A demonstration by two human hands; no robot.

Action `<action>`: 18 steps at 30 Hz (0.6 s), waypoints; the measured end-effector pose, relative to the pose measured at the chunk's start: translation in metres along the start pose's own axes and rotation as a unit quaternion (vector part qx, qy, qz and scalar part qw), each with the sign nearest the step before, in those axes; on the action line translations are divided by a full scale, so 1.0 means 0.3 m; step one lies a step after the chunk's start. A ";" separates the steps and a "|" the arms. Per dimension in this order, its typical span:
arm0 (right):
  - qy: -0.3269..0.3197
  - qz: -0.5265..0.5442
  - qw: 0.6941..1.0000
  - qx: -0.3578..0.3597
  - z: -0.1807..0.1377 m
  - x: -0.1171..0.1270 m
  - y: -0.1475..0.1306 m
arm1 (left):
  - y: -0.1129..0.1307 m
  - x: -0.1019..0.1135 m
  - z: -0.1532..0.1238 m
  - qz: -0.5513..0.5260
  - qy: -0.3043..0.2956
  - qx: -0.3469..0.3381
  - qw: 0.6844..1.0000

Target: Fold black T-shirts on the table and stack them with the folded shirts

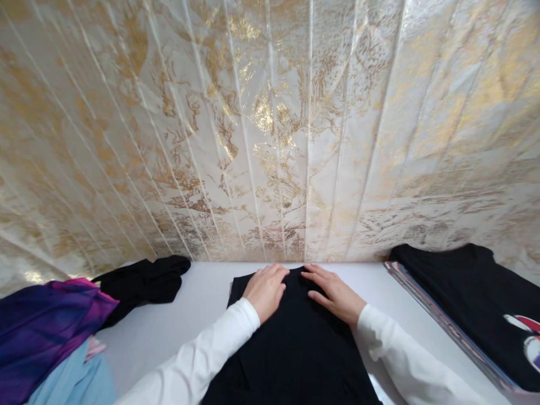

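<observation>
We have both hands down on a black garment (pixel 295 349) that lies spread on the white tabletop (pixel 202 304), right in front of us and reaching from the near edge of the view almost to the gold-patterned curtain (pixel 270 129) at the back. Our left hand (pixel 266 291) and right hand (pixel 335 295) rest side by side on its far end, close together but not touching. The fingers of both lie stretched out and flat against the cloth, a little spread, gripping nothing.

As far as we can judge, the garment is already laid out: its far edge runs fairly straight, its left corner is squared, and the cloth under our palms shows few wrinkles. Whether it is already doubled over we cannot tell, since the black fabric hides any fold lines and its near part runs out of view.

To our right a black shirt (pixel 464 292) with a white and red print lies flat on top of a stack (pixel 447 326) of thin layers whose edges show along its side; that looks like finished work. To our left things are loose: a crumpled black cloth (pixel 145 281) near the curtain, a purple cloth (pixel 46 320) and a light blue cloth (pixel 71 382) heaped at the corner, well apart from our hands. Those look unhandled, so we judge the work to be partway through.
</observation>
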State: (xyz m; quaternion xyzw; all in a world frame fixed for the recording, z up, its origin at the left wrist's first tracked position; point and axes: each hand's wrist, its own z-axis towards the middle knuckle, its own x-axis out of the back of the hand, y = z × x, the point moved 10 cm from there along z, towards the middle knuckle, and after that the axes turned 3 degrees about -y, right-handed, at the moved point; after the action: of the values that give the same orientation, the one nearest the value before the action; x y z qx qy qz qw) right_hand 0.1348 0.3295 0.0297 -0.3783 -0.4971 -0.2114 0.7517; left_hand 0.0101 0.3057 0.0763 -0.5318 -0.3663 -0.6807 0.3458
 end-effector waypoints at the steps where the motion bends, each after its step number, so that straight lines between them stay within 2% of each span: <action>1: 0.018 0.000 1.000 0.002 0.003 0.021 0.024 | 0.077 -0.005 -0.033 -0.016 -0.016 -0.034 0.999; 3: 0.043 -0.008 0.999 -0.004 0.006 0.058 0.074 | 0.217 -0.033 -0.102 -0.041 -0.050 -0.087 0.994; 5: 0.053 -0.019 0.998 -0.014 0.008 0.081 0.110 | 0.336 -0.094 -0.160 -0.057 -0.084 -0.139 0.985; 8: 0.054 -0.033 0.998 -0.021 0.011 0.098 0.125 | 0.443 -0.216 -0.208 -0.039 -0.096 -0.198 0.975; 12: 0.054 -0.048 0.997 -0.025 0.028 0.109 0.126 | 0.470 -0.315 -0.222 0.042 -0.011 -0.219 0.975; 15: 0.054 -0.052 0.997 -0.033 0.043 0.112 0.146 | 0.476 -0.326 -0.240 0.090 0.034 -0.234 0.967; 18: 0.056 -0.055 0.996 -0.040 0.049 0.113 0.159 | 0.481 -0.315 -0.250 0.119 0.052 -0.234 0.964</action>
State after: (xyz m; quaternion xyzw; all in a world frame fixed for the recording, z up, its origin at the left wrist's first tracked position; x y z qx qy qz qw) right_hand 0.1733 0.3727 0.0466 -0.3677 -0.4652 -0.2936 0.7498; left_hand 0.1174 0.1774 -0.0095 -0.6018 -0.1126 -0.7279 0.3088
